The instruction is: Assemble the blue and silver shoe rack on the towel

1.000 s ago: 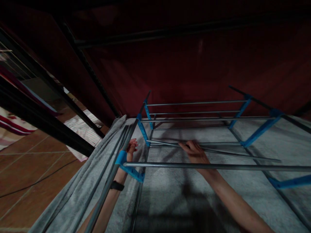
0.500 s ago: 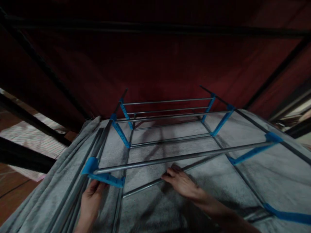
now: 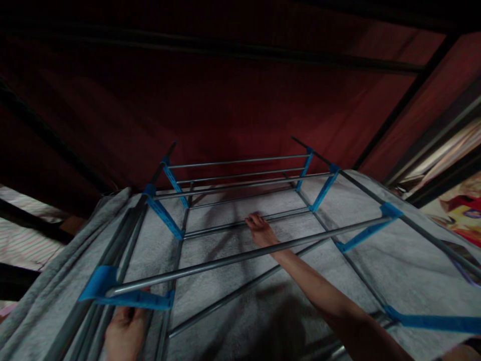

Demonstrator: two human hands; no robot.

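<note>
A rack frame of grey metal tubes and blue plastic brackets lies on a grey blanket. At the near left corner my left hand is closed on a blue plastic bracket, its fingers partly hidden behind it. My right hand reaches under the near crossbar, its fingers curled over a metal tube farther back. A diagonal metal tube lies across the frame below my right forearm.
Several loose tubes lie along the left side. More blue brackets join the tubes at the right. A dark red panel with dark bars stands behind. Colourful fabric shows at the far right.
My right hand has let go of the diagonal tube and moved away from me to the tube farther back. My left hand stays at the bracket. The view has shifted to the right.
</note>
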